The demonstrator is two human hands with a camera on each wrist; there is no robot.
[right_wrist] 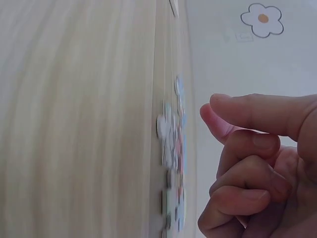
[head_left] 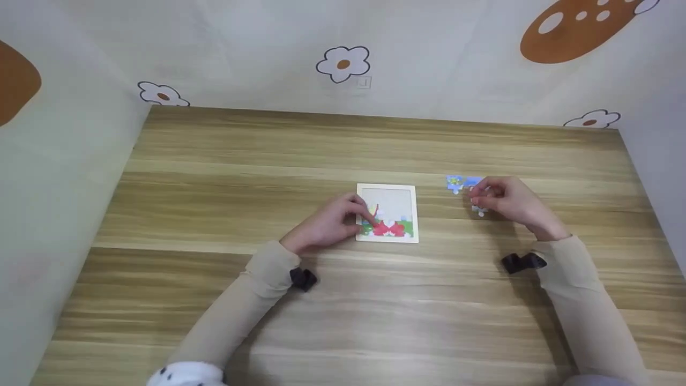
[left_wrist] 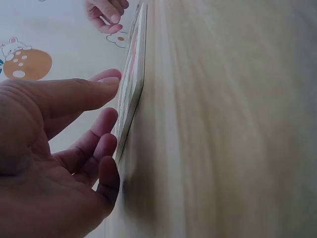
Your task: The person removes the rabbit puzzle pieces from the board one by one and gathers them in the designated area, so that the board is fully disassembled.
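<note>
A small jigsaw puzzle in a pale frame [head_left: 387, 239] lies flat on the table. Red, green and white pieces fill its lower part; above them the grey backing shows. My left hand [head_left: 336, 220] reaches over the frame's left side, its index finger touching the red pieces. In the left wrist view, the left hand's [left_wrist: 54, 134] fingers are loosely bent by the frame's edge. To the right, my right hand [head_left: 509, 201] hovers over loose puzzle pieces [head_left: 455, 182], partly covering them. The right wrist view shows thumb and index tips close together, other fingers bent, no piece visible between them.
The wooden table [head_left: 241, 177] runs back to a pale wall covering [head_left: 257, 59] printed with flowers and orange shapes. Black wrist mounts [head_left: 304, 279] sit on both sleeves. Several loose pieces [right_wrist: 173, 144] lie in a low cluster below the right hand.
</note>
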